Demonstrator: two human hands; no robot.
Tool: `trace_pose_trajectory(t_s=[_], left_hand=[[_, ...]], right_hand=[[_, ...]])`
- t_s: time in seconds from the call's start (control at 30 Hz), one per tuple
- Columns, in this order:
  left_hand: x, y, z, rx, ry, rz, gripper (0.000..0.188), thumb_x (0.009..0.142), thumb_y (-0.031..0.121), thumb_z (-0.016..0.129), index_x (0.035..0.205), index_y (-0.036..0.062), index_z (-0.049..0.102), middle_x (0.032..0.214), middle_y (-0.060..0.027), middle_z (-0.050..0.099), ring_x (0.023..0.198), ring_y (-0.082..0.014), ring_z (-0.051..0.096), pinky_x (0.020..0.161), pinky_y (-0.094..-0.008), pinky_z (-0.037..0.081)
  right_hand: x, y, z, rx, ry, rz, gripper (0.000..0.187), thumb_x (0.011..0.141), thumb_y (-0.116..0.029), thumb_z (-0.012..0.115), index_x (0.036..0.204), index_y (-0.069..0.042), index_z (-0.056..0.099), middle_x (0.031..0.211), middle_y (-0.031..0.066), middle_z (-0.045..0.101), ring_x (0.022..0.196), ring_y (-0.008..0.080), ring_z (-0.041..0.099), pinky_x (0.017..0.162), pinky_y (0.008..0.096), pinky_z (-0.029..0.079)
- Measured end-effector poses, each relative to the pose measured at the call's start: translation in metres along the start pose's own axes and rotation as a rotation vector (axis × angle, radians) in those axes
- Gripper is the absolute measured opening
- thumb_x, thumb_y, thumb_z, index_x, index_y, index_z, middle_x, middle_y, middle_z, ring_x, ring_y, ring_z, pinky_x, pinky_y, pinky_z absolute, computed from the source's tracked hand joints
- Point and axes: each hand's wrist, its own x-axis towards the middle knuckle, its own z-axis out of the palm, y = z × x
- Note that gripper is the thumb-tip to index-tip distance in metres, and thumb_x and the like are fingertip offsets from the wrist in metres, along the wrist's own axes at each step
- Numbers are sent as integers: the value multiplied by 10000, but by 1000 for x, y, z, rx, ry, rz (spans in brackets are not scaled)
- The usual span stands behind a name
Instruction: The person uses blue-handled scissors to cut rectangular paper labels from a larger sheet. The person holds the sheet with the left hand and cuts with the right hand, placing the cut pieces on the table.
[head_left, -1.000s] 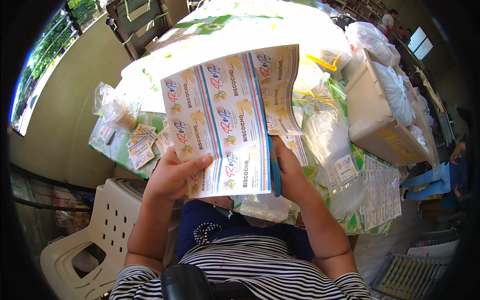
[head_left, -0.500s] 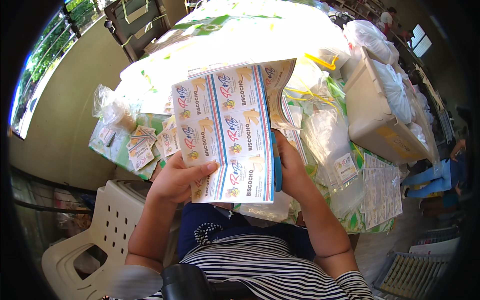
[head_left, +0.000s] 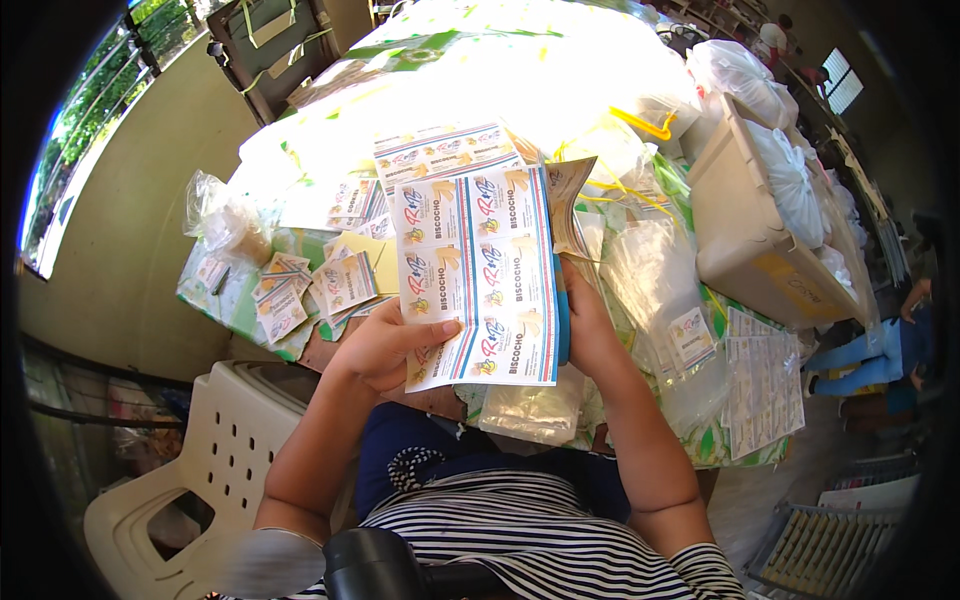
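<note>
Green-white tablecloth (head_left: 228, 306), sunlit; beige wall (head_left: 120, 260); left hand (head_left: 383, 346) pinching label sheet (head_left: 480, 270), right hand (head_left: 592, 320) gripping blue handle (head_left: 563, 335).

From my end of the feed I'd call it a small packing workshop, not a home. Big table (head_left: 230, 306) under a green-and-white cover, a printed label sheet (head_left: 485, 270) held over it, loose cut labels (head_left: 282, 298) and clear plastic bags (head_left: 650, 275) spread around. I can also see a beige bin (head_left: 742, 205) with knotted white bags (head_left: 790, 180), plus other people off to the right, one in jeans (head_left: 855, 350).
</note>
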Motion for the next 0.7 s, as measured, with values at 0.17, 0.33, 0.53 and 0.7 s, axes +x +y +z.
trace_pose_trajectory(t_s=[0.17,0.33,0.53,0.7], left_hand=[[6,-5,-5,-41,-17,-5,395,843,-66,617,1223,-79,512,1178,-206,609,1028,-265,641,880,-392,546],[-4,13,-17,-19,127,199,379,847,-58,611,1213,-79,519,1175,-199,613,1019,-269,645,885,-384,543],[-18,70,-30,107,385,671,293,869,-1,632,1144,-68,554,1095,-175,645,931,-229,667,822,-338,567],[-15,76,-1,217,272,751,264,871,9,637,1119,-58,573,1068,-159,661,918,-205,671,799,-324,570]], right_hand=[[5,3,-3,47,-23,68,341,956,-176,503,1236,16,481,708,55,607,538,100,552,488,256,434],[-8,-17,-3,154,-141,289,497,965,-383,532,1266,6,464,676,7,507,565,80,497,522,235,416],[-51,-46,-8,14,-458,175,601,965,-398,521,1387,-2,358,825,1,462,716,69,451,649,207,412],[-54,-60,0,-46,-566,88,738,911,-414,609,1427,-2,280,916,21,438,811,102,410,739,223,387]])
